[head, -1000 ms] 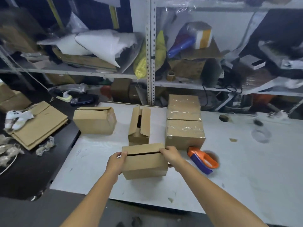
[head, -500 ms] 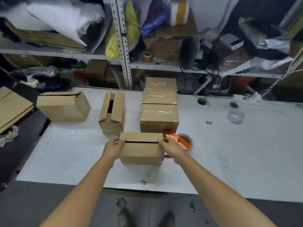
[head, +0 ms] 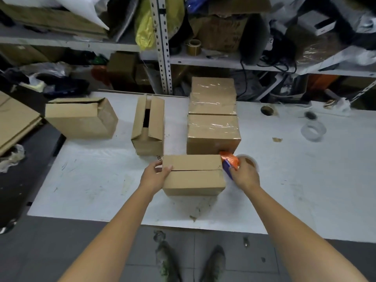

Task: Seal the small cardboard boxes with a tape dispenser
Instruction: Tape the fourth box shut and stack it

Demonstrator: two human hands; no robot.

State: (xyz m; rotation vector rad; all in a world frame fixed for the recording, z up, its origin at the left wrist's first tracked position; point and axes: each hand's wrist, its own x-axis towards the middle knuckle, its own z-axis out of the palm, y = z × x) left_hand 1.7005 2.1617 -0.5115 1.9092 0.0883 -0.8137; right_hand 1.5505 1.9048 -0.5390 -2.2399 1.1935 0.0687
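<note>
A small cardboard box [head: 193,176] with its top flaps folded shut and an untaped seam sits near the front of the white table [head: 284,180]. My left hand [head: 155,174] holds its left end, thumb over the top edge. My right hand [head: 245,176] grips the orange and blue tape dispenser [head: 228,161] right beside the box's right end. Behind it stand two taped boxes, one near [head: 212,133] and one farther back [head: 212,94]. Two untaped boxes lie to the left, one with a gap between its flaps [head: 148,125], one on its side [head: 81,118].
A clear tape roll [head: 313,130] and a brown tape core [head: 267,110] lie on the table's right part. Flattened cardboard [head: 12,125] rests on the dark bench at left. Cluttered metal shelving [head: 162,45] runs behind the table. My feet show on the tiled floor below.
My right hand left the box's right end and took hold of the tape dispenser. The left hand stays on the box's left end. The view tilted further down.
</note>
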